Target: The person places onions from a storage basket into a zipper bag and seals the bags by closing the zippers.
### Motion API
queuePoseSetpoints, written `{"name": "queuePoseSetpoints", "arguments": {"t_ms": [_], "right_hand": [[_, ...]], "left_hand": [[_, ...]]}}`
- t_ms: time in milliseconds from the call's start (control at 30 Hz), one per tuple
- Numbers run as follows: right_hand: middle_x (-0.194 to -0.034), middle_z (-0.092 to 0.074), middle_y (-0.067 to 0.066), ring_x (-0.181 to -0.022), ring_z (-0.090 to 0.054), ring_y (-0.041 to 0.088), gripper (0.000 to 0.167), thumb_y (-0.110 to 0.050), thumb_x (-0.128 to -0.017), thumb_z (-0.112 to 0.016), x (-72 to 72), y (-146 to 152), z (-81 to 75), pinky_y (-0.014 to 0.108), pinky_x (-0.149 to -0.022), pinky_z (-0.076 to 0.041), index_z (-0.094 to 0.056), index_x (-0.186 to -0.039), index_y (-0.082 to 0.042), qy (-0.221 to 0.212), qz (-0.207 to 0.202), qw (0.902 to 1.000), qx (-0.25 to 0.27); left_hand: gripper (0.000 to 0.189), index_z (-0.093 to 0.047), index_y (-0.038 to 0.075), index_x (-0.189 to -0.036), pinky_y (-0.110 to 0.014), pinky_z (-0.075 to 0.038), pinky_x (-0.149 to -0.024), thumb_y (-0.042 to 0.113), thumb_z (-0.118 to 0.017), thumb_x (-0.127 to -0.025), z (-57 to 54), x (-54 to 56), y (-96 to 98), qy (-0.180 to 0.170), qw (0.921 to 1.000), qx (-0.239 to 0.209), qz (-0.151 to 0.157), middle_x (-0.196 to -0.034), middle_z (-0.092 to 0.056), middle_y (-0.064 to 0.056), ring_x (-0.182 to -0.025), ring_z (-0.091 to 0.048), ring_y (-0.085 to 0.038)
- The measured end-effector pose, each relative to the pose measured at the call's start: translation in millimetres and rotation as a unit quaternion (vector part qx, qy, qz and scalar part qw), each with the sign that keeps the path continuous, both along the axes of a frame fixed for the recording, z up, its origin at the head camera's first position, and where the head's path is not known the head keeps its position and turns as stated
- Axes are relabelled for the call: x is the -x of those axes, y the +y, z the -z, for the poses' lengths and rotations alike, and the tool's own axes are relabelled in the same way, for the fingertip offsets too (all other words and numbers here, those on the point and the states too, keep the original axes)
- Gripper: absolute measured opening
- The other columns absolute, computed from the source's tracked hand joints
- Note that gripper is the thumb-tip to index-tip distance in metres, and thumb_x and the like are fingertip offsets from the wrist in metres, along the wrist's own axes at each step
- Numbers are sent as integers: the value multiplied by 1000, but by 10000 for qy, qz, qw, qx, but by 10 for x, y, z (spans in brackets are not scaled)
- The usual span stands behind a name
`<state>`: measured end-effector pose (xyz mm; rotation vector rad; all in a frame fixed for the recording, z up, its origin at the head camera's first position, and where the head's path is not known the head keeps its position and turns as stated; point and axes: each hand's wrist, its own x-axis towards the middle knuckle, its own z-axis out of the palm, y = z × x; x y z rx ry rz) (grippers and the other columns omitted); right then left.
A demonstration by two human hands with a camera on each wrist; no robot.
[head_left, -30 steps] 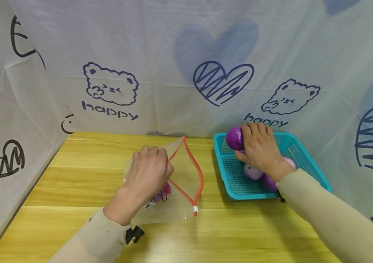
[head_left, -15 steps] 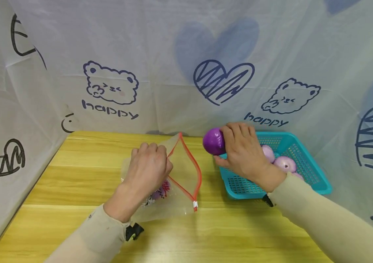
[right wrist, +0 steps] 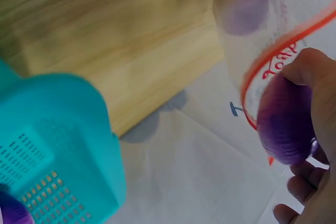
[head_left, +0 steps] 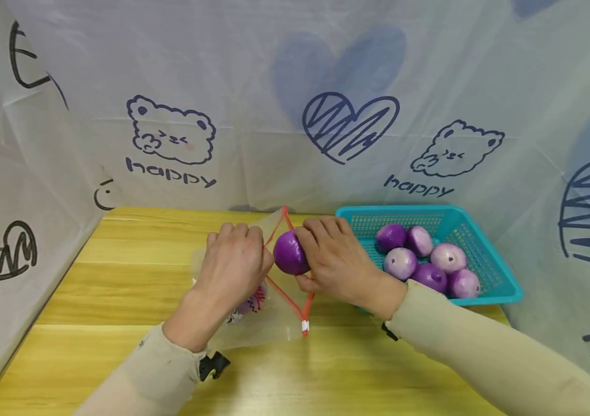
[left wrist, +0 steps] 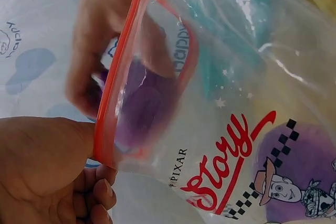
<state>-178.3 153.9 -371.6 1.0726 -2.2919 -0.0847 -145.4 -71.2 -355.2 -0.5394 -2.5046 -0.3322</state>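
My left hand (head_left: 232,266) pinches the mouth edge of a clear zip bag (head_left: 274,332) that has a red zip strip and a white slider. My right hand (head_left: 341,260) grips a glossy purple onion-like ball (head_left: 289,252) right at the gaping bag mouth. Through the plastic in the left wrist view, that ball (left wrist: 144,100) shows behind the red strip. Deeper in the bag lies another purple ball (left wrist: 286,148), partly covered by the printed "Story" lettering and cartoon figure. In the right wrist view, thumb and fingers are curled round the held ball (right wrist: 286,119).
A turquoise perforated basket (head_left: 399,209) stands at the table's right, holding several purple and pale violet balls (head_left: 449,257). The wooden table (head_left: 133,289) meets a white printed cloth (head_left: 253,162) at its back and left edges.
My right hand has carried the purple ball leftward out of the basket to the bag mouth, uncovering the other balls. The left hand has stayed on the bag.
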Motion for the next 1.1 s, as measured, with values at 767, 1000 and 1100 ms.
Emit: {"name": "queuePoseSetpoints", "arguments": {"t_ms": [767,1000,1100], "right_hand": [[-76,-56,7,-75,-57,32,22,-24,-90,-69,-27,-2,122,44,-67,-38,-57,-80,-8,-618,887,9891,1003],[-74,-56,4,-75,-59,29,20,-18,-93,-64,-28,-160,16,44,-67,-40,-57,-77,-11,-1635,1109,9743,1079],[-72,-56,3,-73,-60,29,21,-19,-93,-65,-14,-190,-14,44,-67,-40,-56,-75,-12,-1846,1317,9689,986]], "left_hand": [[23,-52,9,-71,-50,-44,-63,19,-59,-91,-250,-73,38,-923,9921,-599,-595,-72,-56,-10,-73,-54,-37],[25,-43,9,-64,-40,-34,-50,9,-62,-80,-255,-232,169,321,9992,-204,-83,-61,-43,-6,-56,-44,-32],[25,-43,8,-64,-39,-31,-49,7,-63,-79,-274,-214,157,732,9969,-166,-223,-60,-43,-6,-55,-44,-31]]}}
